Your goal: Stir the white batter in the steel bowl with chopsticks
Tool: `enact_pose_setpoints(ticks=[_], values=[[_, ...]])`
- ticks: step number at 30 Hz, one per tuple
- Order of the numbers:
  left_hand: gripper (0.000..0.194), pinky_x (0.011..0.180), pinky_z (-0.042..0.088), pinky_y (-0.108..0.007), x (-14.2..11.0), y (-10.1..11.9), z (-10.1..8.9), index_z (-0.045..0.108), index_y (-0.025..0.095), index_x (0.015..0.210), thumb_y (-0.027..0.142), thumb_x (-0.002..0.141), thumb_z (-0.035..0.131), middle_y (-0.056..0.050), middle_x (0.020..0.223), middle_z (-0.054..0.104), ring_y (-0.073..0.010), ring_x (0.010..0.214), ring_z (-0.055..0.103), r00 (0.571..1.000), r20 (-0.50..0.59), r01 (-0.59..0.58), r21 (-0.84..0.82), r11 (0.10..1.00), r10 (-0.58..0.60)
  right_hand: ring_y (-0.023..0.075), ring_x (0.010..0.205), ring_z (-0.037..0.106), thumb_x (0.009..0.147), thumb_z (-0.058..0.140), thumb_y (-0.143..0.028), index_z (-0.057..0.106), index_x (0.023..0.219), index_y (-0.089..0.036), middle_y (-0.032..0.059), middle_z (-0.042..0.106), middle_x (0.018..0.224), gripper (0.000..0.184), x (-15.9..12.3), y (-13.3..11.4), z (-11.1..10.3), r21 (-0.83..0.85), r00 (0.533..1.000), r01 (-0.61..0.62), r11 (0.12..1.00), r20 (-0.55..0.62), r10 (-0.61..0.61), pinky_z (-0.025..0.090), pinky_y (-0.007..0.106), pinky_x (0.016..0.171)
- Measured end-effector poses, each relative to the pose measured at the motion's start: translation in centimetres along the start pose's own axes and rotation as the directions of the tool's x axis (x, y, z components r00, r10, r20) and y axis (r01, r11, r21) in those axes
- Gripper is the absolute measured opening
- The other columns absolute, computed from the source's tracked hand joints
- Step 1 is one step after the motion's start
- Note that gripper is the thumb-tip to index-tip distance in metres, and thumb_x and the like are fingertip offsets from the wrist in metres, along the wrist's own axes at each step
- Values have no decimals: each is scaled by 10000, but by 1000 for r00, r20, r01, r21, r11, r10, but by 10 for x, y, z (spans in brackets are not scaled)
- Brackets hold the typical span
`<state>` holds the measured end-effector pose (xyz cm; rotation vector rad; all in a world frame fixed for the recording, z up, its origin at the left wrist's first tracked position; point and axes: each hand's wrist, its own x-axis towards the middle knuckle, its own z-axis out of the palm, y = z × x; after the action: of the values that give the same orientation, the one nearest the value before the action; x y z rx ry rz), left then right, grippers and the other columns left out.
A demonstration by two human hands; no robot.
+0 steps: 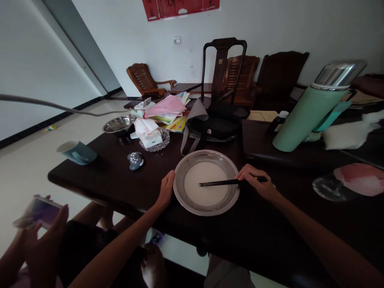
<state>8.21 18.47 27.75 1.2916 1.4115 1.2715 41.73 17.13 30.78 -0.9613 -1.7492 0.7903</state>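
A shallow metal bowl [207,210] stands on the dark wooden table at the centre of the head view. It holds a cloudy white liquid [204,170]. My left hand [166,189] grips the bowl's left rim, with some fingers hidden against its side. Over the right rim, my right hand [257,185] is closed round a pair of dark chopsticks [220,183]. Their tips point left and reach the middle of the liquid.
A teal mug [77,153], paw-print object [135,161], second metal bowl [118,125], tissues, papers and black bag [216,124] lie beyond. A green thermos [309,116] stands right. At left, another person holds a phone [43,213].
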Motion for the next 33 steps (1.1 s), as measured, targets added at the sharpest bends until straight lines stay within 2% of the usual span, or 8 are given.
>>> enact_pose_setpoints(ticks=[5,10,12,15,20,25,30,33], values=[[483,540,325,-238,0,1,0,390,209,600,624,812,521,56,602,348,-111,579,308,1000,0,-21,1,1000,21,185,709,631,949,513,-346,681,708,-221,38,683,740,319,0,0,-1,1,996,-16,1000,-85,16,480,337,688],[477,543,325,-241,0,1,0,398,209,607,624,812,514,52,615,361,-113,590,316,1000,-3,-13,16,1000,13,203,760,648,938,534,-337,699,746,-225,49,712,786,277,0,0,1,-9,1000,15,1000,6,-15,490,356,716],[479,544,325,-243,0,1,0,404,209,610,631,808,512,51,615,363,-115,591,319,1000,-5,-8,17,1000,8,208,782,649,933,543,-336,702,759,-227,52,717,807,260,0,1,0,-31,1000,12,999,-18,-12,492,360,728],[477,545,325,-244,0,1,0,406,210,612,632,810,506,50,614,365,-117,592,323,1000,1,-2,18,1000,2,193,716,635,950,512,-347,679,700,-222,42,693,737,326,0,1,-3,-13,997,-3,1000,-76,2,484,346,688],[481,544,324,-243,0,0,0,404,210,612,636,813,504,50,619,369,-116,591,324,1000,3,-10,22,1000,10,201,762,641,944,523,-351,691,729,-226,48,713,776,300,1,0,-1,-12,1000,14,1000,13,-14,487,348,712],[492,550,332,-242,-1,2,0,398,210,603,643,802,519,53,610,362,-115,586,321,1000,-2,-14,15,1000,14,186,734,636,950,517,-343,681,721,-223,40,692,761,306,2,1,-3,-26,997,-15,1000,-74,13,485,335,700],[499,549,334,-247,-1,4,0,418,210,610,668,788,511,48,616,382,-119,594,337,1000,-6,3,22,1000,-3,196,755,640,943,525,-363,694,734,-225,46,711,777,302,1,0,-2,-3,1000,16,1000,22,-15,495,345,710],[495,545,330,-246,-1,3,0,413,212,609,661,790,510,48,619,378,-119,593,334,1000,-6,4,21,1000,-4,205,775,644,936,538,-367,700,748,-227,51,710,797,284,1,-1,-2,-24,1000,-10,1000,-25,9,496,363,732]])
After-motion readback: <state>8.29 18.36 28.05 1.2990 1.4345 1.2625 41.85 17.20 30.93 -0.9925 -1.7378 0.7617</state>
